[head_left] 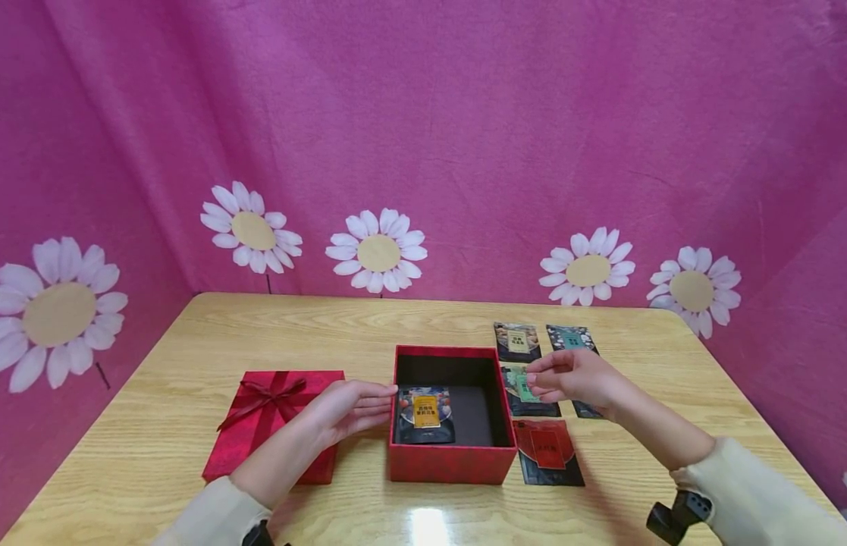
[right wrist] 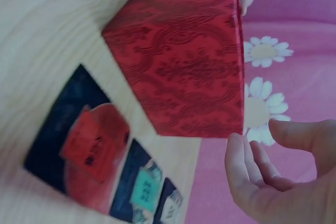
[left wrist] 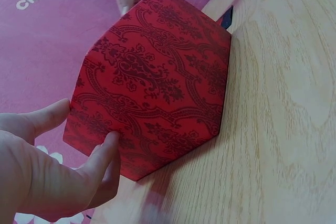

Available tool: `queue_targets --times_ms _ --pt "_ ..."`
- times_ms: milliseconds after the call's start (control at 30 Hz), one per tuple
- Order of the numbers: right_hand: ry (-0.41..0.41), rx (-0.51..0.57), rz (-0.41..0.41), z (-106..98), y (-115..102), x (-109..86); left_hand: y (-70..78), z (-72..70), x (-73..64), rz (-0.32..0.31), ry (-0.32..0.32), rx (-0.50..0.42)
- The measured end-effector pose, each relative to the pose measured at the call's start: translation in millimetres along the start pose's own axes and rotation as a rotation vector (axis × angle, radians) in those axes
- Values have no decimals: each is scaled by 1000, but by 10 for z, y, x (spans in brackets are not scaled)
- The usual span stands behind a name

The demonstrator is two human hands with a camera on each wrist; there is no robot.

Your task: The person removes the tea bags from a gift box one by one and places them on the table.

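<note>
An open red box (head_left: 453, 464) with a dark inside stands on the table. One black packet with an orange label (head_left: 426, 413) lies in its left part. My left hand (head_left: 351, 409) touches the box's left wall with its fingertips, thumb at the rim in the left wrist view. Over the packet with a green label (head_left: 528, 407), to the right of the box, hovers my right hand (head_left: 580, 377). Its fingers are loosely bent, with thumb and fingertips apart and nothing between them in the right wrist view (right wrist: 283, 169).
Left of the box lies a red lid (head_left: 225, 455) with a ribbon bow. A red-labelled packet (head_left: 549, 453) lies nearest on the right. Farther back are a cream-labelled packet (head_left: 517, 343) and a teal-labelled one (head_left: 569, 336). A pink curtain (head_left: 450, 152) hangs behind the table.
</note>
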State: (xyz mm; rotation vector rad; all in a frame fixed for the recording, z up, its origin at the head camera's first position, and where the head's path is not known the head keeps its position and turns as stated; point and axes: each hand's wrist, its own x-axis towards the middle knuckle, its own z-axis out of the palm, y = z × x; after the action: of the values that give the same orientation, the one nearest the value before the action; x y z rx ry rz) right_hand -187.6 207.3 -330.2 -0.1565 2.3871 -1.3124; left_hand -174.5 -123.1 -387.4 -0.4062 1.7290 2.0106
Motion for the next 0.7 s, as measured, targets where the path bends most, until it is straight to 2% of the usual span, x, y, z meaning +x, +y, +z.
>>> queue_targets --times_ms 100,233,333,700 --pt "-31 20 -28 15 -109 32 6 3 -2 -1 2 -3" --pt "-40 -12 -28 62 -243 88 13 5 -16 -7 10 2" --pt "-42 -23 -13 112 -335 141 16 7 -29 -4 20 10" --pt "-122 80 71 281 -542 364 28 11 -18 1 6 15"
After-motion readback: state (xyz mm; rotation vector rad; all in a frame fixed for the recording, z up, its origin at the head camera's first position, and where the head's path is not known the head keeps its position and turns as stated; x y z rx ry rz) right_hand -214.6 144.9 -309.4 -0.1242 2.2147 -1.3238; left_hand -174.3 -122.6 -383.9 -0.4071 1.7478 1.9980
